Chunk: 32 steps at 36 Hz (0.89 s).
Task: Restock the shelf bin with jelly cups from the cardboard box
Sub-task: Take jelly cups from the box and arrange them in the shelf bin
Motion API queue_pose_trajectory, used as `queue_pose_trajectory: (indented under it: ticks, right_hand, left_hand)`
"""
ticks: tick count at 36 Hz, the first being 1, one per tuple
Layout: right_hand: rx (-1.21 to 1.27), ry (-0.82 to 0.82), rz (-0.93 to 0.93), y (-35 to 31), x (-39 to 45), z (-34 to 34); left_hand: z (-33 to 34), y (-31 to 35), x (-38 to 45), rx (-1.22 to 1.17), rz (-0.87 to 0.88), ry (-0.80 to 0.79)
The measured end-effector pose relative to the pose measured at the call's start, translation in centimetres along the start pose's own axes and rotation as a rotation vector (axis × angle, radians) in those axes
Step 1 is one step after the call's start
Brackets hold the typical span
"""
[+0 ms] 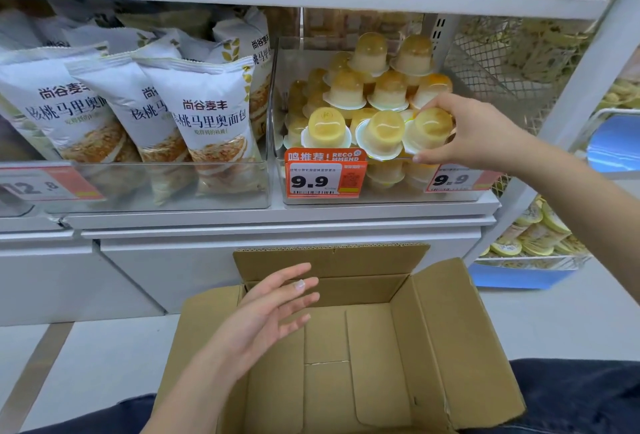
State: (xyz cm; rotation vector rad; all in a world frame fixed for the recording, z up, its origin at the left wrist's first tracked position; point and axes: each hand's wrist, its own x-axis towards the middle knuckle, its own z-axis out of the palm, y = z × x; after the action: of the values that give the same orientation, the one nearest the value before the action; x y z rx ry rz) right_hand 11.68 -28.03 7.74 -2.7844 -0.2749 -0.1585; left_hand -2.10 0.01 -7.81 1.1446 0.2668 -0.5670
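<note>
head view: my right hand pinches a jelly cup at the front right of the heaped shelf bin; left hand hovers slack and empty over the cardboard box, which looks empty. i'd judge this the last placement; next, seat it without toppling the stack.

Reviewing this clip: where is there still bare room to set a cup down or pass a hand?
The cardboard box floor shows bare, bordered by its walls, with the left hand open above it. The shelf bin is crowded: jelly cups stack to the front, where the right hand grips one. The bread bags bin is packed too.
</note>
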Motion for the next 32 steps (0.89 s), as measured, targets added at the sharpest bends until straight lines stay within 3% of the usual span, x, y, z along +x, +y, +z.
queue_pose_trajectory:
  ticks: [8,22,32]
  right_hand:
    - [0.281,0.056,0.002,0.3,-1.0,0.5]
    - [0.290,0.180,-0.041,1.1,-1.5,2.3]
    - [0.356,0.172,-0.051,1.0,-1.1,2.3]
  left_hand:
    - [0.1,-0.1,0.0,-0.016,-0.004,-0.016]
    - [0.3,-0.5,0.2,-0.010,-0.027,-0.014]
    - [0.2,-0.8,0.5,-0.009,-0.039,-0.008]
